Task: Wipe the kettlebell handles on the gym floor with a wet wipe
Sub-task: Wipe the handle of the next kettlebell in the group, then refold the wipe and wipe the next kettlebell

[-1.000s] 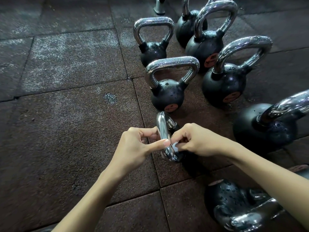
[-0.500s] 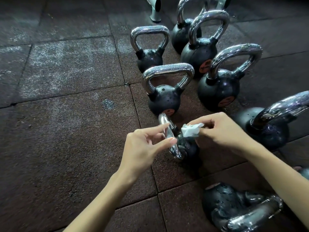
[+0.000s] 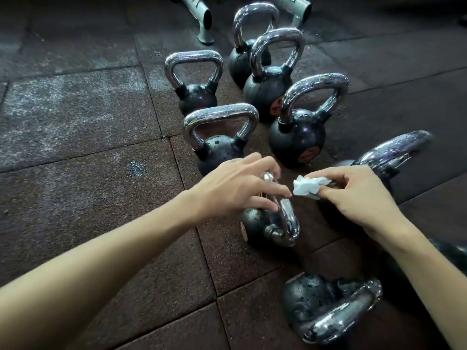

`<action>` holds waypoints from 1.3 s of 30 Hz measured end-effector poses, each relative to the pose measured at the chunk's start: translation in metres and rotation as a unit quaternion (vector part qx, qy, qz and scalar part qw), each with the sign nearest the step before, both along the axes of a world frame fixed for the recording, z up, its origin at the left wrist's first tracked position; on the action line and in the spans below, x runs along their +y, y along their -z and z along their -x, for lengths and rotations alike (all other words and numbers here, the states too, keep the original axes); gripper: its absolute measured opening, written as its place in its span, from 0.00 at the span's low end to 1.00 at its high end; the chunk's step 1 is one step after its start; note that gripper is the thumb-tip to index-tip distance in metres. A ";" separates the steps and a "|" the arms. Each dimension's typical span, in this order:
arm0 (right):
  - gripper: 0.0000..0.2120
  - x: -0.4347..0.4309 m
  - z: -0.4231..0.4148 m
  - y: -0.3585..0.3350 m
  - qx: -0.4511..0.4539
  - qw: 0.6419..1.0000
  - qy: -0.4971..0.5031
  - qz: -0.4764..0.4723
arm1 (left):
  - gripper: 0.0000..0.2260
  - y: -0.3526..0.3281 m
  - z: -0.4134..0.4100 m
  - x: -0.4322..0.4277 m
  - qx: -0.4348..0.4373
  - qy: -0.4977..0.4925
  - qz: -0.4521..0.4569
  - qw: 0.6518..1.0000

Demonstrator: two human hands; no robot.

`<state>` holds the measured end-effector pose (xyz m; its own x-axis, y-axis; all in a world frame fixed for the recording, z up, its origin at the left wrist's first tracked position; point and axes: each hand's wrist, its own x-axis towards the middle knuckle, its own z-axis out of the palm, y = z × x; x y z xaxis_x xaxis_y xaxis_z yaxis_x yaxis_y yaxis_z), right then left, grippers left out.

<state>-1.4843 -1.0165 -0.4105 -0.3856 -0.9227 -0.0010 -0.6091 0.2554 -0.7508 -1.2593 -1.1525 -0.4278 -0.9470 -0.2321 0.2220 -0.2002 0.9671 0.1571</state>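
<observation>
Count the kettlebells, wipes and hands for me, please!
Kettlebells: 8 plainly seen; a dark shape at the right edge might be another.
Wet wipe: 1, pinched in the right hand.
Hands: 2; the left hand holds a kettlebell handle.
Total: 11.

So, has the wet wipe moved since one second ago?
Yes. The wet wipe, pinched in the right hand, was on the near kettlebell's handle; now it is clear of it, to the right.

Left hand (image 3: 235,189) grips a kettlebell handle (image 3: 288,219) — right hand (image 3: 353,195) pinches the wet wipe (image 3: 305,189), both forearms extended.
</observation>
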 end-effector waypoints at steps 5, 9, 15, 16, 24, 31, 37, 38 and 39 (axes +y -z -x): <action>0.09 0.006 -0.001 -0.010 0.004 1.000 0.012 0.006 | 0.26 -0.006 0.014 -0.026 -0.041 0.050 0.088 0.994; 0.09 0.004 -0.004 -0.010 -0.006 1.000 0.015 0.002 | 0.30 0.001 0.002 -0.012 0.000 0.017 0.184 0.983; 0.11 -0.004 -0.003 -0.007 -0.007 1.000 0.026 0.003 | 0.33 0.009 -0.011 0.024 -0.009 -0.213 0.170 0.962; 0.11 -0.006 -0.003 -0.006 -0.004 1.000 0.027 0.002 | 0.33 0.006 -0.010 0.031 -0.023 -0.251 0.155 0.955; 0.11 -0.021 -0.005 0.001 -0.020 0.999 0.021 0.014 | 0.28 -0.023 0.016 0.051 -0.112 -0.399 -0.004 0.910; 0.10 -0.028 -0.005 0.003 -0.038 0.999 0.033 0.020 | 0.31 -0.020 0.004 0.048 -0.083 -0.404 -0.032 0.910; 0.11 -0.050 -0.010 -0.001 -0.056 0.998 0.014 0.031 | 0.17 -0.027 -0.047 -0.005 0.064 -0.311 -0.349 0.882; 0.11 -0.056 -0.010 -0.003 -0.063 0.997 0.005 0.034 | 0.14 -0.028 -0.052 -0.015 0.088 -0.320 -0.342 0.879; 0.11 -0.062 -0.010 -0.006 -0.067 0.997 -0.004 0.039 | 0.11 -0.031 -0.055 -0.026 0.118 -0.334 -0.330 0.875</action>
